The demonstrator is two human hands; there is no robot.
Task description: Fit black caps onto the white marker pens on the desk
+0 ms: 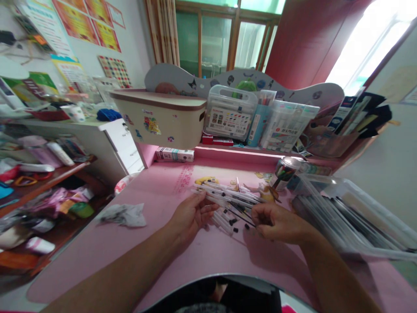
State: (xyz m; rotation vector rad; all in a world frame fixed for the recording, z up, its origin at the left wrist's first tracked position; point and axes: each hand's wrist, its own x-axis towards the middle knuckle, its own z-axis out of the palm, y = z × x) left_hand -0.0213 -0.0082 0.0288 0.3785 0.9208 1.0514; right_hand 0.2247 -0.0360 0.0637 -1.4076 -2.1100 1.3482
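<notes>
From afar, I see the left hand [191, 214] palm inward, fingers [207, 209] loosely bent. Facing it, the right hand [276, 221] curls into a pinch. Behind them, the bare left forearm [133, 264] and right forearm [334, 269] slant inward.

Pens [228, 195] lie mid-worktop [202, 265]; from them, loose caps [235, 230] sit near 6 o'clock, a tissue [127, 215] at 9, a filled tub [321, 187] at 3, a can [286, 169] at 2; on the shelf [254, 150] behind, a bin [163, 124] stands at 11, a case [228, 119] at 12
</notes>
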